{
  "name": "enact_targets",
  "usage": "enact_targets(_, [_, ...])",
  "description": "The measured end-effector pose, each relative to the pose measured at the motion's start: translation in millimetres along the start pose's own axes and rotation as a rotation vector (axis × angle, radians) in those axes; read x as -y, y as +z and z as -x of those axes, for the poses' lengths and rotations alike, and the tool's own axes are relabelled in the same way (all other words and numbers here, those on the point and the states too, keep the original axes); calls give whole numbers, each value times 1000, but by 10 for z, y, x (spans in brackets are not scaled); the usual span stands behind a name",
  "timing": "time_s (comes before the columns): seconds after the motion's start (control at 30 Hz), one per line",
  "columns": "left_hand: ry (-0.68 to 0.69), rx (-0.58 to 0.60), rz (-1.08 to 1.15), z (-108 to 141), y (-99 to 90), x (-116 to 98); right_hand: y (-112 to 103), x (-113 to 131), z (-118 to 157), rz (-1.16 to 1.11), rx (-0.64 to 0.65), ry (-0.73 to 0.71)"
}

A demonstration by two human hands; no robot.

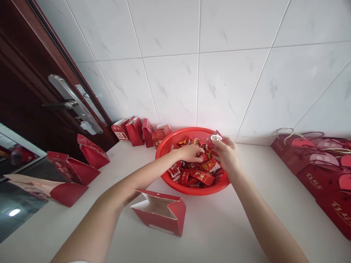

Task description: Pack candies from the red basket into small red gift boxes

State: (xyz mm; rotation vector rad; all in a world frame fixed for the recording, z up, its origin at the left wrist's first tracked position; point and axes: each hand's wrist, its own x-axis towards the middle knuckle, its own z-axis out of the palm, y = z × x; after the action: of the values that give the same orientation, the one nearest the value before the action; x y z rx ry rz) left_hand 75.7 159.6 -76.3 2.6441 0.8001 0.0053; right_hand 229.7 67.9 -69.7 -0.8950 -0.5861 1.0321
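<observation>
A red plastic basket [192,190] full of wrapped candies [201,176] stands against the tiled wall. My left hand [190,153] reaches into it from the left, its fingers curled and pinched on a red wrapped candy among the others. At the basket's right rim, my right hand [226,149] is closed on a small red-and-white wrapped packet [216,137], lifted just above the pile. In front of the basket, beside my left forearm, a red paper gift box [161,215] stands with its top open; the part of its inside that shows is bare.
Several red paper boxes [135,131] line the wall behind and left of the basket. More red boxes [91,155] stand at the table's left edge, near a dark door with a handle [64,105]. Dark red gift bags with cord handles [309,179] fill the right side.
</observation>
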Motion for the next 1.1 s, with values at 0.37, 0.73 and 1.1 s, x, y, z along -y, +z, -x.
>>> enact_targets(0.37, [-138,33,-146,-25,29,-138,38,59,67,48,1,40])
enact_targets(0.73, [113,-424,855,28,-147,-8,56,90,88,106,50,90])
enact_targets(1.1, [126,-175,585,46,-101,0,46,74,55,-30,-128,7])
